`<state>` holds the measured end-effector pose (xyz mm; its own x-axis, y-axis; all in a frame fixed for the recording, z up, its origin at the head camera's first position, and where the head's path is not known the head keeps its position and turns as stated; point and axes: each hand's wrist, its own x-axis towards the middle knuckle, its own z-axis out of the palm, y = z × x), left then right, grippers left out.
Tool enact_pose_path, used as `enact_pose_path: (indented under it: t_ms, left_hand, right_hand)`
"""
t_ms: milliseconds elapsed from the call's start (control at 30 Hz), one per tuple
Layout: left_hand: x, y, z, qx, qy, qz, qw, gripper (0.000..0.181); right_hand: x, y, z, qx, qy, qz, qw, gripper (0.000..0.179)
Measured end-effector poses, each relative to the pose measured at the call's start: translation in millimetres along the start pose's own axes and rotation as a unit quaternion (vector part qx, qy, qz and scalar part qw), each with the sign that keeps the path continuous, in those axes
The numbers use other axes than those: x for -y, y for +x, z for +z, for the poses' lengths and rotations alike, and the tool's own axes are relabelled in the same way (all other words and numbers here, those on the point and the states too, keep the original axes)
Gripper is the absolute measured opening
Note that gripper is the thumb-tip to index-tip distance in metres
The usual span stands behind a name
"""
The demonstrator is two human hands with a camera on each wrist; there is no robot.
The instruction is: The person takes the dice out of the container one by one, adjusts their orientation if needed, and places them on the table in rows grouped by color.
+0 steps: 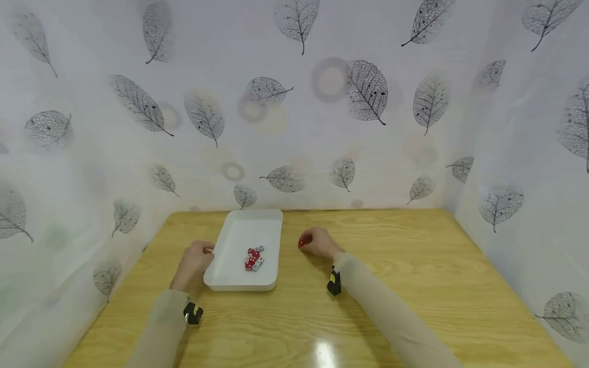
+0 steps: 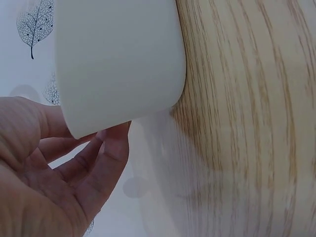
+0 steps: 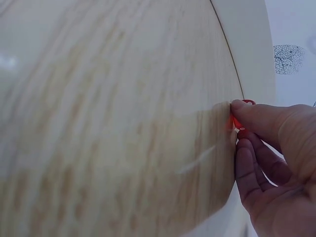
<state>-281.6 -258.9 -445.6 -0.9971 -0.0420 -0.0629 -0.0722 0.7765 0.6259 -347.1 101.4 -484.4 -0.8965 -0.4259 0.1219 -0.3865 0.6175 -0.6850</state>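
Note:
A shallow white tray [image 1: 223, 266] stands on the table left of centre, with several red and white dice [image 1: 254, 259] clustered on its floor. At its left side my left hand [image 1: 193, 260] holds the rim, the thumb passing behind the wall in the left wrist view, where the tray's pale side [image 2: 118, 59] hides the fingertips. To the right of the tray my right hand [image 1: 320, 242] pinches a red die [image 1: 301, 244] between thumb and fingers, low over the wood. In the right wrist view only slivers of red [image 3: 237, 122] show between the fingertips.
The yellowish wooden table [image 1: 391, 255] is ringed at the back and sides by a white curtain [image 1: 294, 128] printed with grey leaves. Small black devices [image 1: 334, 281] sit on both wrists.

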Motion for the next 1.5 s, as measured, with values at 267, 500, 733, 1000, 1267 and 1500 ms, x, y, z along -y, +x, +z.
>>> enact_pose_path:
  t_ms: [267, 500, 733, 1000, 1267, 1500]
  left_hand:
    - [-4.4, 1.4, -1.6, 0.005, -0.003, -0.004, 1.0000, 0.040]
    - [-1.5, -1.7, -2.8, 0.003, -0.016, -0.008, 0.9998, 0.040]
    - [2.1, -1.9, -0.9, -0.006, -0.020, -0.014, 0.9997, 0.039]
    - [3.4, -1.5, 0.0, 0.006, -0.052, -0.018, 0.9985, 0.038]
    - [2.7, -2.8, -1.0, 0.021, -0.078, -0.018, 0.9965, 0.038]
    - [3.1, -4.4, -0.1, 0.019, -0.076, -0.024, 0.9966, 0.038]
  right_hand:
    - [1, 0.8, 0, -0.003, -0.010, 0.030, 0.9995, 0.017]
    - [5, -1.0, 0, 0.000, -0.006, 0.027, 0.9996, 0.019]
    - [8, -2.1, 0, 0.003, 0.001, 0.036, 0.9993, 0.017]
    - [11, -0.7, 0, 0.006, 0.002, 0.049, 0.9988, 0.013]
    - [10, 3.1, 0, -0.006, -0.002, 0.064, 0.9980, 0.017]
    - [13, 0.4, -2, -0.003, 0.009, 0.074, 0.9972, 0.027]
